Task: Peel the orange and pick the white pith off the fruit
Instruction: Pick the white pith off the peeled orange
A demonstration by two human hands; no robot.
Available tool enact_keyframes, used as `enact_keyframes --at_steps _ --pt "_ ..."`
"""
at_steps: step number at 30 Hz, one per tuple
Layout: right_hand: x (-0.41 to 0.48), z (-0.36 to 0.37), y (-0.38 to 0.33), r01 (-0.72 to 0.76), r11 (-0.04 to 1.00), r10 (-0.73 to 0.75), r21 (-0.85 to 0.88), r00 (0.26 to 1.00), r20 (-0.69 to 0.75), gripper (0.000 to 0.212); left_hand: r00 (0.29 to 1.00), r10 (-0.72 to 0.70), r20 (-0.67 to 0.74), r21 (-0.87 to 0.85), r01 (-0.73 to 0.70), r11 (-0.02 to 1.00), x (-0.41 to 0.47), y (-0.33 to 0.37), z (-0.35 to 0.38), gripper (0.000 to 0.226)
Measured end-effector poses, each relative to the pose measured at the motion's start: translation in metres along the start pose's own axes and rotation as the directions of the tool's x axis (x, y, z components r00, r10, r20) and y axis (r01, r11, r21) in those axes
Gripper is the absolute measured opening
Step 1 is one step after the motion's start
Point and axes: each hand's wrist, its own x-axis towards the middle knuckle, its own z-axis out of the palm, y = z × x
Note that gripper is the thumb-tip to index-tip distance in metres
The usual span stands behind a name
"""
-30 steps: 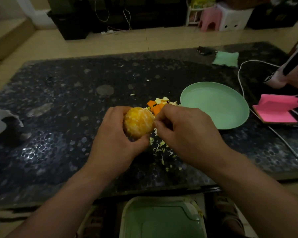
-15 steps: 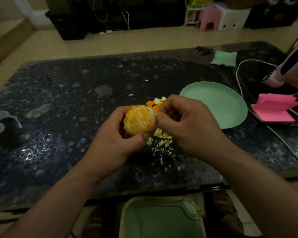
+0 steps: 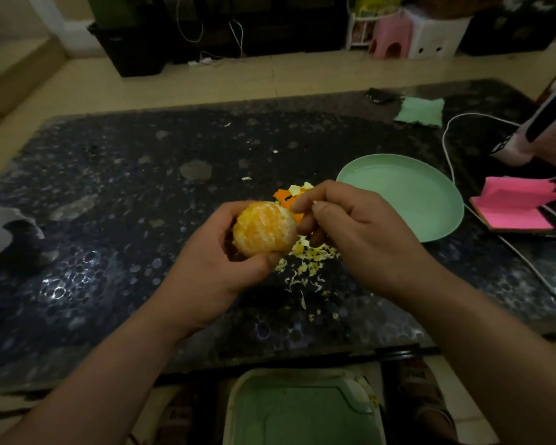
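Note:
A peeled orange (image 3: 264, 229) is held above the dark table, its flesh pale with thin pith. My left hand (image 3: 219, 261) grips it from the left and below, thumb under the fruit. My right hand (image 3: 357, 232) sits just right of the orange with fingers curled, its thumb and forefinger pinching a small white bit of pith (image 3: 315, 203) at the fruit's upper right edge. Orange peel pieces (image 3: 286, 197) lie behind the hands, and pith scraps (image 3: 308, 264) are scattered on the table beneath them.
A green plate (image 3: 402, 194) lies right of the hands. Pink sticky notes (image 3: 517, 207), a white cable (image 3: 450, 149) and a pink-white device (image 3: 546, 130) are at the right edge. A green cloth (image 3: 421, 112) lies far right. A green bin (image 3: 302, 409) stands below the table's near edge.
My right hand has shifted slightly up and right off the orange's side, its fingertips now pinching a pith bit. The left hand has turned the orange a little.

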Motion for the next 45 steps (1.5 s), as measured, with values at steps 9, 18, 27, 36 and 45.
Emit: enact_keyframes --at_steps 9,18,27,36,45 --pt "-0.001 0.011 0.005 0.139 0.976 -0.143 -0.169 0.99 -0.011 0.008 0.997 0.07 -0.037 0.198 -0.062 0.978 0.0 -0.002 -0.001 0.062" --pt "0.0 0.004 0.0 0.079 0.996 -0.076 -0.044 0.994 0.076 0.011 0.995 0.1 0.016 0.171 -0.101 0.98 -0.001 0.001 -0.005 0.066" --pt "0.006 0.0 0.009 0.013 0.99 -0.018 -0.142 0.999 -0.035 0.009 0.998 0.013 0.062 -0.109 -0.006 0.994 0.001 0.007 -0.007 0.062" --pt "0.004 0.006 0.006 0.078 0.962 -0.11 -0.261 0.988 -0.108 0.01 0.984 -0.175 -0.025 -0.313 0.159 0.936 0.005 0.001 -0.003 0.057" --pt "-0.005 0.01 -0.001 0.138 0.964 -0.165 -0.229 0.981 -0.102 0.005 0.984 -0.157 -0.083 -0.154 0.143 0.978 0.004 0.005 0.003 0.058"
